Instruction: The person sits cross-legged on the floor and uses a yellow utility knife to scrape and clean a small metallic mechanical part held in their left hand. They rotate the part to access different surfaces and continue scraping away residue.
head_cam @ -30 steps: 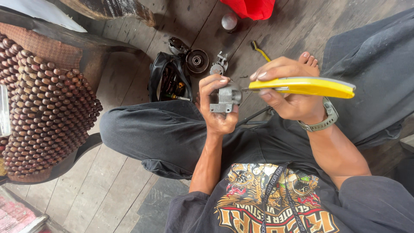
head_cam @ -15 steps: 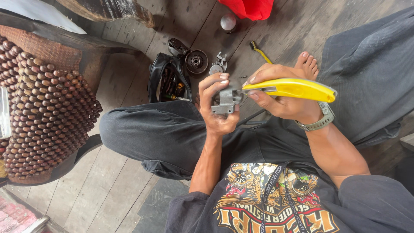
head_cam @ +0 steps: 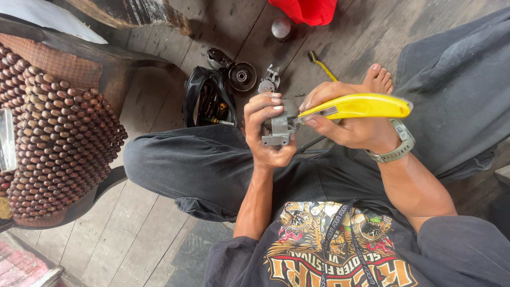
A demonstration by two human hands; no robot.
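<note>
Weathered grey plank floor (head_cam: 159, 223) underfoot.

Bare wooden plank floor (head_cam: 133, 234) lies open at the lower left, between the grey-trousered leg (head_cam: 196, 165) and the brown wooden-bead seat cover (head_cam: 58, 143) that walls off the left edge. Ahead of the knee the way is crowded: an open black tool pouch (head_cam: 204, 101), a round dark metal part (head_cam: 243, 76) and a small grey metal piece (head_cam: 269, 82) sit close together. Beyond them, a thin yellow-handled brush (head_cam: 322, 66), a grey ball (head_cam: 281, 27) and red cloth (head_cam: 303, 9) narrow the floor. The other trouser leg (head_cam: 457, 90) closes the right.
</note>
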